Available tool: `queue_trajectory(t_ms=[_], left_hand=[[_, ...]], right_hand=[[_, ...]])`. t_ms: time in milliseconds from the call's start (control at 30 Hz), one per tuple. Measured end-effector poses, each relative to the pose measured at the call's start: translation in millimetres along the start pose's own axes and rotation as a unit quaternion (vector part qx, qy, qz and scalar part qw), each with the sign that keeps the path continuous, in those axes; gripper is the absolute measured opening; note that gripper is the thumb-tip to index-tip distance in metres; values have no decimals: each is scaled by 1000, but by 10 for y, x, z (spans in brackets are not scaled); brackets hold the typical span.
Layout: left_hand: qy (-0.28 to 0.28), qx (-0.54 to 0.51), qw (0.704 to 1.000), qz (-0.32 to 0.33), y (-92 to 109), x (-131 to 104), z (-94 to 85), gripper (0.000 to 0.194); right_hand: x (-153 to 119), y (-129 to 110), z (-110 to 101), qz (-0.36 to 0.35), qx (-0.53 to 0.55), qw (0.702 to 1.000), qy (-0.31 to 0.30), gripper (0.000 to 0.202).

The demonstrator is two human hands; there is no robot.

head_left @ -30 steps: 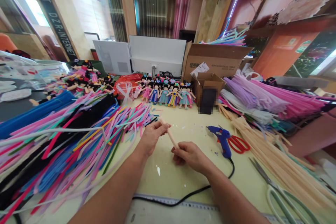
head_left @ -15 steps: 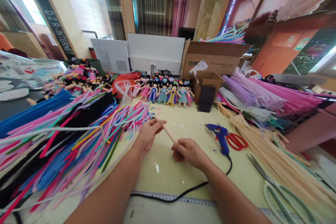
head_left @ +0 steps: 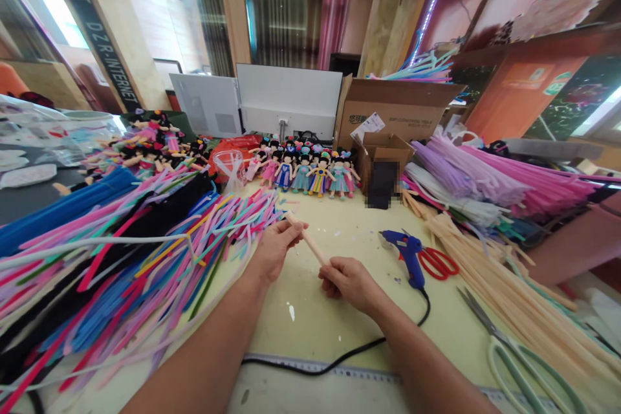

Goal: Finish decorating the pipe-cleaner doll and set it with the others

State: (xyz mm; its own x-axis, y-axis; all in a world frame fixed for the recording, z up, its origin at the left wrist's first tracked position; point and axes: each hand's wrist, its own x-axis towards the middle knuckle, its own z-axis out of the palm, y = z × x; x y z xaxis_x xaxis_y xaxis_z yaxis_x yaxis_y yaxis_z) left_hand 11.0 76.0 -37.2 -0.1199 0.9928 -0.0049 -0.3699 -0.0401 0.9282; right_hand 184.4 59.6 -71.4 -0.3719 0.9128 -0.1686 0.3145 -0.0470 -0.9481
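A cream-coloured pipe cleaner piece [head_left: 314, 244] stretches slantwise between my two hands above the yellow-green tabletop [head_left: 310, 330]. My left hand [head_left: 277, 247] pinches its far upper end between thumb and fingers. Its near lower end is gripped by my right hand [head_left: 345, 279], whose fingers are curled around it. Whether the piece is one strand or several cannot be made out. To the right of my right hand lie a blue glue gun [head_left: 408, 252] and scissors with red handles [head_left: 439, 263].
Coloured pipe cleaners [head_left: 160, 259] are heaped on the left, cream ones [head_left: 514, 297] on the right. Large scissors with pale green handles [head_left: 514, 349] lie near the front right. Finished dolls [head_left: 305, 171] stand before a cardboard box [head_left: 398, 110]. A black cord [head_left: 334, 362] crosses the front.
Both hands keep their hold on the cream pipe cleaner piece in almost the same place. Only a very slight shift of the whole view shows.
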Motion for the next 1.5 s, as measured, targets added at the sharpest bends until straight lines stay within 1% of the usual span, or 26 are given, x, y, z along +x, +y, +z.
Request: queue_trajectory(t_ms=[133, 267, 467, 567, 633, 733, 800, 900, 933, 1033, 1200, 1500], left_hand=[[-2, 0, 1000, 2, 2, 2, -3, 30], [3, -1, 1000, 5, -6, 21, -18, 30], [10, -4, 1000, 3, -21, 40, -37, 29], [12, -11, 1000, 0, -14, 41, -36, 31], [15, -15, 1000, -1, -8, 45, -35, 31], [23, -21, 999, -4, -5, 59, -40, 32], [28, -25, 999, -5, -6, 70, -48, 32], [35, -26, 999, -8, -9, 80, -55, 32], [38, -24, 999, -8, -9, 82, -55, 31], [47, -19, 999, -10, -10, 84, -50, 32], [47, -16, 999, -6, -15, 85, -45, 33], [40, -33, 999, -13, -6, 73, -47, 35]], right_hand=[[20, 46, 3, 1, -12, 1000, -7, 18], [31, 78, 9, -20, -50, 999, -2, 22], [1, 34, -17, -54, -130, 990, 12, 26], [-14, 6, -29, -72, -144, 987, 20, 27], [-23, -13, -30, -67, -136, 988, 40, 25], [-39, -50, -34, -73, -134, 985, 84, 9], [-48, -77, -44, -90, -156, 977, 111, 14], [-62, -111, -59, -113, -216, 960, 141, 9], [-66, -119, -61, -120, -233, 954, 144, 12], [-77, -130, -59, -137, -257, 947, 139, 20], [-79, -122, -56, -140, -254, 950, 118, 24], [-59, -93, -56, -141, -256, 951, 103, 26]])
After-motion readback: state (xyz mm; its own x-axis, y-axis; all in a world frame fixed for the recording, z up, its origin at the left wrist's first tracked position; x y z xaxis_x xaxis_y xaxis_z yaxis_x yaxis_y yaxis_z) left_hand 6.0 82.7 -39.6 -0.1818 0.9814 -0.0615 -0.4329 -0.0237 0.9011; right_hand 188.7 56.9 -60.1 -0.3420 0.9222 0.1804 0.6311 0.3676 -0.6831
